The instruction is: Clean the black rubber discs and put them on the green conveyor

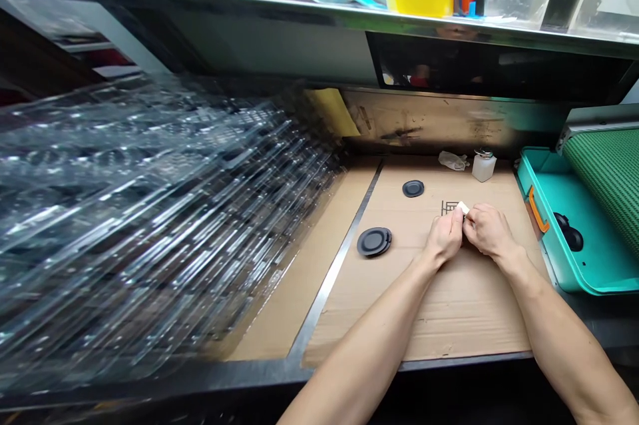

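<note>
On the cardboard-covered bench [464, 308], we are watching two hands pinch one small white piece.

Our left hand [443, 236] and right hand [490, 232] are closing in narrow grips on the white piece [463, 208], their fingers hiding most of it, just beside a small dark grid [450, 208] we can't quite make out. Two black discs are lying to the left: a larger black disc [374, 242] and a smaller one [413, 188]. A teal tray [536, 172] is holding one black object [569, 233]. Beyond is one white bottle [484, 168], while blurred clear plastic trays [150, 212] are stacking up at far left.
</note>
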Motion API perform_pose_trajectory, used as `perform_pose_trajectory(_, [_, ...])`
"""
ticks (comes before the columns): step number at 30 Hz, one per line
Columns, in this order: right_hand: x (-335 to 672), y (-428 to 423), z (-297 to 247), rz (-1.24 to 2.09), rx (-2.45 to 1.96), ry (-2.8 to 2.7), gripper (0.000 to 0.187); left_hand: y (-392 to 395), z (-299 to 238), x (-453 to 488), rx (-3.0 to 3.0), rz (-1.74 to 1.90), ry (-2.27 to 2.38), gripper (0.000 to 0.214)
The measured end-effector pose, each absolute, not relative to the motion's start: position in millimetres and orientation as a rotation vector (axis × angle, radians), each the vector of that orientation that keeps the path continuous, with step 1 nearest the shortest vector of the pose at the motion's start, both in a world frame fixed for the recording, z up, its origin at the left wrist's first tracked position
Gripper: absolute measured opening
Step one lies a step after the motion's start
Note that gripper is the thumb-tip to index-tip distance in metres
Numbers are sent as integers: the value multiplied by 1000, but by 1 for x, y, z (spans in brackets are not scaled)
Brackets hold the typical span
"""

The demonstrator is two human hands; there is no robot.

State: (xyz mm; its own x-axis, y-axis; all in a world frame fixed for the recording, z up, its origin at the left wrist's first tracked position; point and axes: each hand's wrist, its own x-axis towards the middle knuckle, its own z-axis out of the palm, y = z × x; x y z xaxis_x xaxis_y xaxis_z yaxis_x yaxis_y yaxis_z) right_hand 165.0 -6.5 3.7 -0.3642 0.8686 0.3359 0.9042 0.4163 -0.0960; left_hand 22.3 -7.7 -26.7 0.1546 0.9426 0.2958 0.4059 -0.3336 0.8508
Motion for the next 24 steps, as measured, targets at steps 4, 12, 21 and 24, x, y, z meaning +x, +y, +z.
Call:
perform_pose_trajectory(4, [164, -10, 7, -145, -1579, -2319, 25, -9, -27, 24, 1915, 1153, 1279, 50])
perform_pose_trajectory(12, [161, -14, 10, -49, -1668, -2275, 24, -11, -32, 26, 1738, 1215, 1216, 39])
perform_pose_trajectory(21, [176, -11, 16, 69, -1938, -2019, 23, -1, -30, 23, 860, 1113, 945, 50])
perform_pose_trajectory(24, [189, -5, 15, 32, -2173, -1902, 25, 7, -22, 13, 566, 1064, 821, 45])
